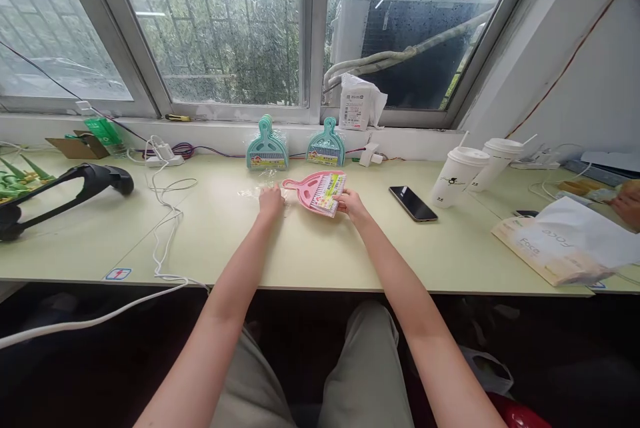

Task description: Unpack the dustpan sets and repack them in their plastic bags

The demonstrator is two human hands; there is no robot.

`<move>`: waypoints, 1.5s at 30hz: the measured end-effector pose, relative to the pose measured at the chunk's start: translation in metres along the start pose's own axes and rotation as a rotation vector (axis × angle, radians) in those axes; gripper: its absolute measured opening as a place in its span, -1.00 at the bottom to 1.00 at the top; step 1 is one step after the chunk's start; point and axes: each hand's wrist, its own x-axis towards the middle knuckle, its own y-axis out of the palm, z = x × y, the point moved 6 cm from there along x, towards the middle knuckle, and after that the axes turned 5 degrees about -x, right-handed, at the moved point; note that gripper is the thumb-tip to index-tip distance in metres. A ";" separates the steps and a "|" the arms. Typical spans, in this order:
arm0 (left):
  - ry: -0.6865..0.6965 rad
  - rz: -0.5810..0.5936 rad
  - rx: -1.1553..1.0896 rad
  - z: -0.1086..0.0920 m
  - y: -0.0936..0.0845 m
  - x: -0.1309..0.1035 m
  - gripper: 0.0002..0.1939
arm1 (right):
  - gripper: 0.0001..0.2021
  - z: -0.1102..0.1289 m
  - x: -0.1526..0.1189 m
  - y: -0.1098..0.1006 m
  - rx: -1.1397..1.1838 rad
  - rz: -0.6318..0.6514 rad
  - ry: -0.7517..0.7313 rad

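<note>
A pink mini dustpan and brush set (314,191) with a colourful label lies on the pale green table (320,248) in front of me. My right hand (350,205) grips its right end by the label. My left hand (271,200) rests on a clear plastic wrapper (256,192) just left of the pink handle, fingers curled on the film. Two teal dustpan sets (267,147) (325,145) stand against the window sill behind.
A black phone (413,203) and two white lidded cups (460,176) sit to the right, then a white bag on a book (570,245) and another person's hand (629,205). White cables (167,221), a charger and a black curved device (60,191) lie left.
</note>
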 end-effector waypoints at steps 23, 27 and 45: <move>0.135 -0.351 -0.015 -0.023 -0.029 -0.011 -0.65 | -0.79 -0.006 -0.008 0.019 0.016 0.053 -0.018; 0.235 -0.405 -0.065 -0.037 -0.031 -0.016 -0.67 | -0.74 -0.007 -0.010 0.022 0.038 -0.011 -0.072; -0.211 -0.798 -1.203 -0.023 -0.085 -0.051 -0.24 | -0.64 0.025 -0.021 0.019 0.190 0.038 -0.355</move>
